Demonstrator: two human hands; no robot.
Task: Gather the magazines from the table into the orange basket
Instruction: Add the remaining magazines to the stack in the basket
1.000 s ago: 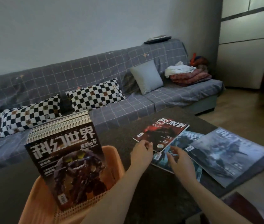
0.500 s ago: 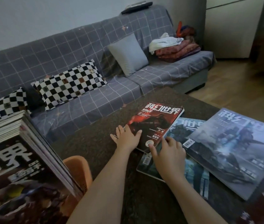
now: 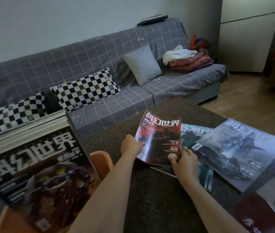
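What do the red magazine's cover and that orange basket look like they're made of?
Red magazine: glossy coated paper, it seems; light streaks across the cover and it bends between the hands, left and right.
Orange basket: probably moulded plastic, going by its smooth, rounded, evenly coloured rim; little of it shows, so this is uncertain.

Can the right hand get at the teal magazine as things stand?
Probably not at once. The right hand grips the red magazine with the left hand, and that magazine and the grey-blue magazine overlap the teal magazine. Once freed, its exposed near edge looks reachable.
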